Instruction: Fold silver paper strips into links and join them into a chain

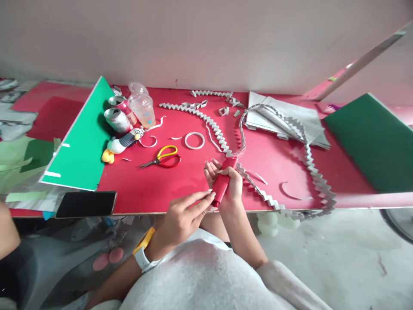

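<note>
A rolled red sheet [220, 187] is in my right hand [232, 185], with the thumb across its top and the fingers curling out from underneath. My left hand [185, 213] has its fingertips at the near left edge of the roll, pinching it. A zigzag folded paper chain [213, 125] reaches the far end of the roll, and a long looped paper chain [309, 163] meets it there too. Whether they run inside the roll is hidden. Left of my hands lie scissors [163, 158] with yellow and red handles, and a white ring [194, 141].
A green board [80, 142], cans [118, 120], a plastic cup [142, 110], a penguin toy [124, 142] and a phone [86, 204] stand or lie leftward. Stacked grey paper [287, 118] and another green board [371, 144] are rightward. A wall rises behind; a person's arm [6, 232] shows far left.
</note>
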Tool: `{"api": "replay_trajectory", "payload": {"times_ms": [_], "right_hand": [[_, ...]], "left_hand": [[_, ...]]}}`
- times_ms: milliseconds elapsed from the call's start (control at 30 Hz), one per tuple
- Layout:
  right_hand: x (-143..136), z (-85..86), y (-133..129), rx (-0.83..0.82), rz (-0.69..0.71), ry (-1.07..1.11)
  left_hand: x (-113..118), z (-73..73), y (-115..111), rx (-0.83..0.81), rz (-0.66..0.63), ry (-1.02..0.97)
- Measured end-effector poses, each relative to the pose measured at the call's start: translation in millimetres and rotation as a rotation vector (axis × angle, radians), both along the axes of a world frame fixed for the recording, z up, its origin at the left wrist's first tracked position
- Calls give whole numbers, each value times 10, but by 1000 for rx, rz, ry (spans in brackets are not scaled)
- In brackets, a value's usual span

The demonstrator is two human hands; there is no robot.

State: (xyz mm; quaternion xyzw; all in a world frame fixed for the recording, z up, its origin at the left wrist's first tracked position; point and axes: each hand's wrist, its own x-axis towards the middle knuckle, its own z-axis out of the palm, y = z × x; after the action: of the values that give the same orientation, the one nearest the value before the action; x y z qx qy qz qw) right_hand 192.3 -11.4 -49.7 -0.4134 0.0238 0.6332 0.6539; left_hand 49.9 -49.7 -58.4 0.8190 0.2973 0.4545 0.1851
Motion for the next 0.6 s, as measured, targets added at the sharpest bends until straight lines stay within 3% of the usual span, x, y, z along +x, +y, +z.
{"api": "replay_trajectory", "payload": {"times_ms": [333,600], "right_hand": [[-48,-92,-9,53,-91,8],[-85,17,-20,4,-178,83]], "left_hand": [[28,0,-12,52,61,25],[67,30,48,0,113,-43]]}}
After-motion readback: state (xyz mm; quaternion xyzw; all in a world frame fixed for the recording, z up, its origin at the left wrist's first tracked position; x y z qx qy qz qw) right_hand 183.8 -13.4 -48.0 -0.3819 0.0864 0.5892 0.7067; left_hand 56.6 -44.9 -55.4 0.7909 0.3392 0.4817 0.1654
